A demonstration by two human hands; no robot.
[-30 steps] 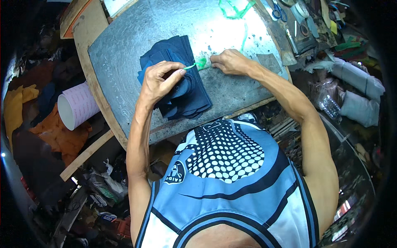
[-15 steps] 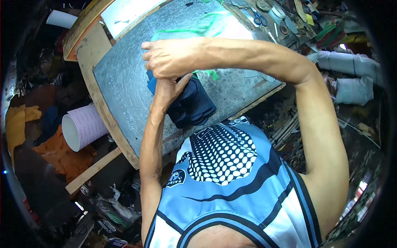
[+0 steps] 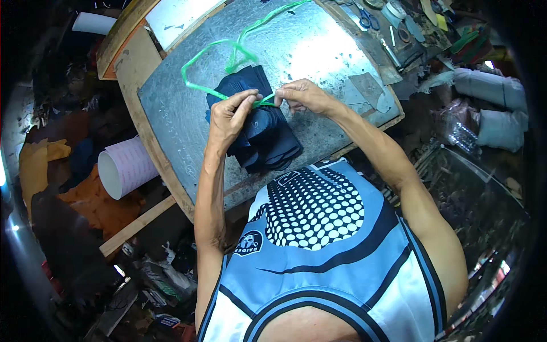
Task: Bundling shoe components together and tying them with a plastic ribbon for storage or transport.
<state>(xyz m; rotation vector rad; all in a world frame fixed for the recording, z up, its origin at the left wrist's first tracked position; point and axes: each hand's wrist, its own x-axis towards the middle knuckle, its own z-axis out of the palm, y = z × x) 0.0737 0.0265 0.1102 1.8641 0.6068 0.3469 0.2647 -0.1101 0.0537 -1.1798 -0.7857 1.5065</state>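
Note:
A stack of dark blue cut pieces [image 3: 268, 137], apparently leather or cloth, lies on the grey table top with green plastic twine [image 3: 205, 89] crossing its middle. My left hand [image 3: 232, 117] pinches the twine between thumb and fingers, just over the left part of the stack. At the stack's right edge my right hand [image 3: 305, 96] has its fingertips closed on another length of the same twine. A short stretch of twine runs between both hands. The long loose end loops from my left hand over the far side of the table.
Blue-handled scissors [image 3: 369, 21], tape rolls and small tools crowd the far right of the worktable [image 3: 171, 122]. Grey flat scraps [image 3: 366, 90] lie right of my right hand. A white printed roll [image 3: 128, 168] and orange material [image 3: 102, 205] are left of the table; wrapped bundles [image 3: 501, 130] are at right.
My right hand has come back from across my left hand to the right side of the stack. The twine now stretches between my hands, and its loose end has shifted left.

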